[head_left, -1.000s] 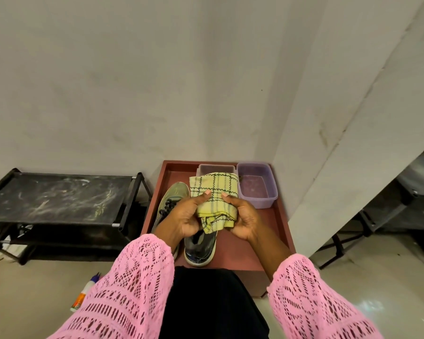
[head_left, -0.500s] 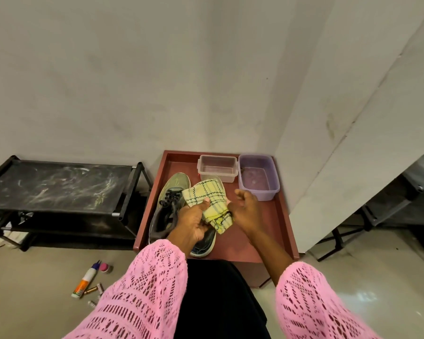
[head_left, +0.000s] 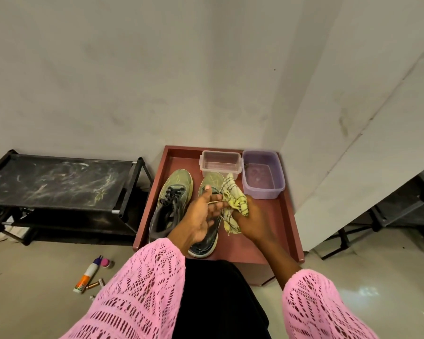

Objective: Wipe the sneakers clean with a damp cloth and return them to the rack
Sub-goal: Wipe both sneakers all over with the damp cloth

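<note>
Two olive-green sneakers lie side by side on a reddish-brown tray. The left sneaker is in full view; the right sneaker is partly hidden under my hands. My right hand is closed around a bunched yellow checked cloth just above the right sneaker. My left hand hovers over that sneaker with fingers spread, its fingertips touching the cloth. The black shoe rack stands to the left of the tray.
A clear plastic container and a purple tub holding liquid stand at the tray's far edge. A glue bottle, a small pink item and batteries lie on the floor at left. White panels lean at right.
The cloth was held up unfolded in both hands; now it is bunched in my right hand lower over the right sneaker. My left hand has let go and spread its fingers.
</note>
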